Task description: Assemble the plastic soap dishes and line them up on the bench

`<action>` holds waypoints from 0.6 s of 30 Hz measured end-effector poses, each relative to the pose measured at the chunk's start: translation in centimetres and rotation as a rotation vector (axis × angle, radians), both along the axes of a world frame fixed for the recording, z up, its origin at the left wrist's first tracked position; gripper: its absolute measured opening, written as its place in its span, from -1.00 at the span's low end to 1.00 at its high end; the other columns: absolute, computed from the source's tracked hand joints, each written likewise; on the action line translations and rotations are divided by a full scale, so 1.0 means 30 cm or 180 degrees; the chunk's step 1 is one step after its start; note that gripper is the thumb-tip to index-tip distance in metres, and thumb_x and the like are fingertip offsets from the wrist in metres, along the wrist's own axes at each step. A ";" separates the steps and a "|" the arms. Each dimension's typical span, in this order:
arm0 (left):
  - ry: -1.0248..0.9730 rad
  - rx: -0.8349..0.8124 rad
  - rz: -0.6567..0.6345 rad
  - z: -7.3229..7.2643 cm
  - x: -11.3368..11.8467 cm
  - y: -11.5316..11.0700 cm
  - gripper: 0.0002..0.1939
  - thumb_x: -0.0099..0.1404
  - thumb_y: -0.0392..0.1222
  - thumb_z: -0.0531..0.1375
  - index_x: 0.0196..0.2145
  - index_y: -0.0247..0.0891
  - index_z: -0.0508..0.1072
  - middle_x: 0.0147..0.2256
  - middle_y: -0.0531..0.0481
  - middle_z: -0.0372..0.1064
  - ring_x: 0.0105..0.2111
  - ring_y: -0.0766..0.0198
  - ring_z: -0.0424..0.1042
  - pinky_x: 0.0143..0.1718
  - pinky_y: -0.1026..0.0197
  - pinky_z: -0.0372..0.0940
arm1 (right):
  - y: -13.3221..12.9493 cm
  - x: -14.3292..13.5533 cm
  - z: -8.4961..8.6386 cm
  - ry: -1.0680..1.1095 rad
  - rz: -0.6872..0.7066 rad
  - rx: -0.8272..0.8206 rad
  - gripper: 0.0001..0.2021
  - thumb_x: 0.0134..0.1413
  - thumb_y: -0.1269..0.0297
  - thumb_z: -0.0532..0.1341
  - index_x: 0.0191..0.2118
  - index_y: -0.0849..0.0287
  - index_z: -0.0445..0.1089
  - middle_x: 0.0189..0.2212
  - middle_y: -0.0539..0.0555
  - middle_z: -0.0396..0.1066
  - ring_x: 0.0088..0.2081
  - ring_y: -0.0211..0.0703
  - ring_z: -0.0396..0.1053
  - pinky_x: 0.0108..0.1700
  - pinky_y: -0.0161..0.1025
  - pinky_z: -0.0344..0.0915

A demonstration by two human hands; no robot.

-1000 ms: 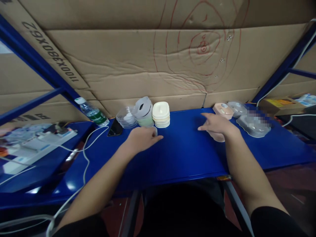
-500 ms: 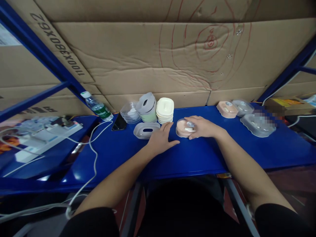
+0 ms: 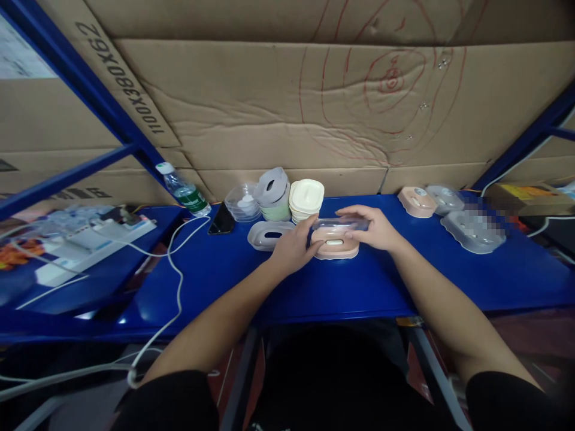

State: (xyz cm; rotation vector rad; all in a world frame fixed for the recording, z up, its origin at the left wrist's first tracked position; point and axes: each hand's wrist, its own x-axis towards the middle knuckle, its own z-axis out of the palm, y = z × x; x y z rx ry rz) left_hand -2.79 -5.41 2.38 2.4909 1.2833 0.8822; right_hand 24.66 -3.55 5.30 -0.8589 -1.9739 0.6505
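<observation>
A small rounded pink box (image 3: 324, 248), with a pale oblong piece (image 3: 333, 242) on its top, sits on the blue table between my hands. Its clear plastic lid (image 3: 335, 223) is tilted up off the back of it. My right hand (image 3: 375, 229) grips the lid's right end, thumb in front and fingers behind. At the left end, my left hand (image 3: 294, 244) has its index finger by the lid and its thumb on the pink box. Just left of that hand lies a grey tray with a dark slot (image 3: 258, 236), partly hidden by the fingers.
Behind stand stacked cream pieces (image 3: 308, 197), stacked grey and green pieces (image 3: 274, 194) and clear covers (image 3: 242, 203). A phone (image 3: 221, 219), a water bottle (image 3: 188, 197) and a white cable (image 3: 179, 287) are leftward. Another pink box (image 3: 417, 202) and clear-covered boxes (image 3: 471, 230) are rightward.
The clear lid has come up off the pink box, which now sits nearer me. My left hand has moved right to reach it. The view has shifted slightly.
</observation>
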 end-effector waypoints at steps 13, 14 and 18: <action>-0.0792 0.0691 -0.0286 0.010 -0.026 0.007 -0.48 0.55 0.04 0.15 0.34 -0.22 0.29 0.01 -0.17 0.62 -0.39 0.25 0.55 -0.25 0.13 0.48 | -0.034 -0.106 -0.055 0.0521 -0.0172 -0.0526 -0.54 0.32 -0.11 0.30 0.17 0.03 0.43 -0.36 0.00 0.59 -0.43 -0.09 0.58 -0.32 -0.11 0.54; -0.0925 0.0759 -0.0199 0.016 -0.028 0.007 -0.58 0.59 -0.02 0.10 0.28 -0.21 0.36 -0.06 -0.13 0.64 -0.36 0.25 0.56 -0.22 0.14 0.49 | -0.040 -0.112 -0.056 0.0403 -0.0106 -0.0436 -0.53 0.34 -0.09 0.29 0.22 0.02 0.40 -0.34 0.00 0.59 -0.40 -0.09 0.59 -0.28 -0.09 0.54; -0.1380 0.0888 0.0154 0.045 -0.081 0.053 -0.70 0.58 -0.12 0.08 0.15 -0.17 0.47 -0.22 -0.05 0.65 -0.37 0.24 0.55 -0.25 0.14 0.47 | -0.036 -0.107 -0.066 0.0051 -0.0008 -0.0024 -0.39 0.33 -0.04 0.31 0.38 0.02 0.26 -0.16 0.08 0.62 -0.23 -0.07 0.61 -0.16 -0.09 0.52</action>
